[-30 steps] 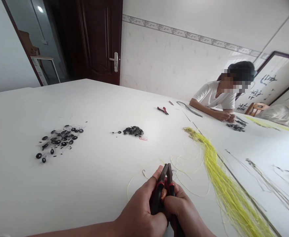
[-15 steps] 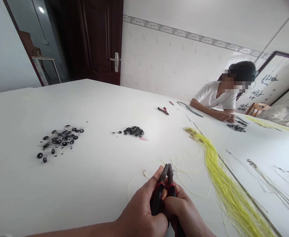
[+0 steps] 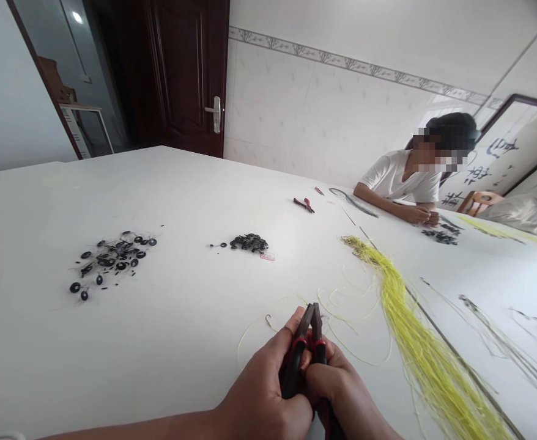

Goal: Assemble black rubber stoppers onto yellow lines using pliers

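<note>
Low in the middle of the view, a pair of pliers [image 3: 292,370] with black, red-trimmed handles points away from me, its jaw tips close together. My left hand [image 3: 262,388] is closed about the left handle. Against the other handle, my right hand [image 3: 344,388] is closed too, its thumb bent inward. A small fish hook [image 3: 269,322] on yellow line sticks out just left of my left fingertips. Loose loops of yellow line [image 3: 351,351] curl on the table around both hands. Whatever lies between the jaws is too small to make out.
A thick bundle of yellow lines [image 3: 399,305] runs down the right side. Small black discs lie in a loose pile [image 3: 112,260] at left and a denser pile [image 3: 249,243] mid-table. Another pair of pliers [image 3: 304,205] rests farther back. A person [image 3: 401,183] works at far right.
</note>
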{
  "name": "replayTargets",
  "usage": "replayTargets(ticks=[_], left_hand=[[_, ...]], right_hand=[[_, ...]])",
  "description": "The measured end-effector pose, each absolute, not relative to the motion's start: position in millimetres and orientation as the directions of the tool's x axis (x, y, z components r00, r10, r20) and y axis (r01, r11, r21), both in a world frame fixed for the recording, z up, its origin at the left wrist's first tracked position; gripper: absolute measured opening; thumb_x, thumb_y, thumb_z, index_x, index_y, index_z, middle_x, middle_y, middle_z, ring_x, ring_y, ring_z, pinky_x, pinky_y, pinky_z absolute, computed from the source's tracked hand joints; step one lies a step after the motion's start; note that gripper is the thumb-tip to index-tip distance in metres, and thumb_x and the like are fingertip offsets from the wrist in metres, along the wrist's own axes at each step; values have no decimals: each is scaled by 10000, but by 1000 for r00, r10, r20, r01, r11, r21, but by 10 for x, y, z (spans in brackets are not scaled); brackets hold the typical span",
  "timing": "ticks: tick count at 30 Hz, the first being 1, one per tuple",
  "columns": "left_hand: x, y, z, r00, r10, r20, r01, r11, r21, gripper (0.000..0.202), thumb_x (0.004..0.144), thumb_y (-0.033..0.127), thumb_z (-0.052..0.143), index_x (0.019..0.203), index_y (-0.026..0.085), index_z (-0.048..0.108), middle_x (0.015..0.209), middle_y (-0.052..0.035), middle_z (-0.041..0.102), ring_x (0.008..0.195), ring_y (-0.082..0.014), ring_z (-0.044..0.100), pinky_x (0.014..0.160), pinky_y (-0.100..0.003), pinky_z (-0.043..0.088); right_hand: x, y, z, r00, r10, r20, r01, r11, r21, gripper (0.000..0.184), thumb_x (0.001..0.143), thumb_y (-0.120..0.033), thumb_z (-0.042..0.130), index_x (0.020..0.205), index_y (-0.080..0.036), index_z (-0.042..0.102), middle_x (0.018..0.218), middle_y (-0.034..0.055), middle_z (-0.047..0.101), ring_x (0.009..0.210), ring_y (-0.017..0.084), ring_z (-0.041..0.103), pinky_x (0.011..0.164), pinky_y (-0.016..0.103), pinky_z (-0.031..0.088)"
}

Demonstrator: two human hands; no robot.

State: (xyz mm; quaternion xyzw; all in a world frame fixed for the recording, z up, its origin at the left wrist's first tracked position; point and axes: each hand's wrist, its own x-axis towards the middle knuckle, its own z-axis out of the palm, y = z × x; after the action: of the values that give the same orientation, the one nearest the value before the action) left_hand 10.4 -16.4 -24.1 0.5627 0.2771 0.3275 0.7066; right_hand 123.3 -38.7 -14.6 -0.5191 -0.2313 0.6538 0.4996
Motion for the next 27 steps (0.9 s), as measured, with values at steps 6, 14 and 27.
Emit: replayTargets(ticks=[6, 14, 27], left_hand=[[105, -168, -236, 625, 781, -15, -155, 143, 977, 725, 694, -42, 439, 1331, 265, 281, 1225, -27, 526, 1162, -220, 442, 1000, -369, 320], [106, -175, -241, 615, 788, -26, -161, 158, 974, 711, 698, -32, 458, 1329, 253, 296, 1231, -38, 522, 1178, -228, 423, 1026, -389, 283], [117, -153, -281, 602, 799, 1, -173, 130, 976, 693, 707, -19, 464, 1334, 227, 299, 1223, -53, 529, 1181, -236, 424, 1022, -387, 284]], right_hand=[[1225, -386, -108, 53, 881, -471, -396, -414, -819, 157, 391, -94, 399, 518, -186, 401, 371, -71, 364, 352, 58, 285, 350, 204, 180], [1250, -387, -167, 35, 893, -449, -412, -396, -821, 179, 403, -90, 402, 553, -187, 414, 399, -69, 378, 372, 65, 300, 373, 214, 182], [1245, -390, -184, 14, 903, -429, -425, -383, -820, 172, 417, -83, 403, 552, -188, 417, 405, -74, 373, 378, 66, 304, 376, 214, 191]])
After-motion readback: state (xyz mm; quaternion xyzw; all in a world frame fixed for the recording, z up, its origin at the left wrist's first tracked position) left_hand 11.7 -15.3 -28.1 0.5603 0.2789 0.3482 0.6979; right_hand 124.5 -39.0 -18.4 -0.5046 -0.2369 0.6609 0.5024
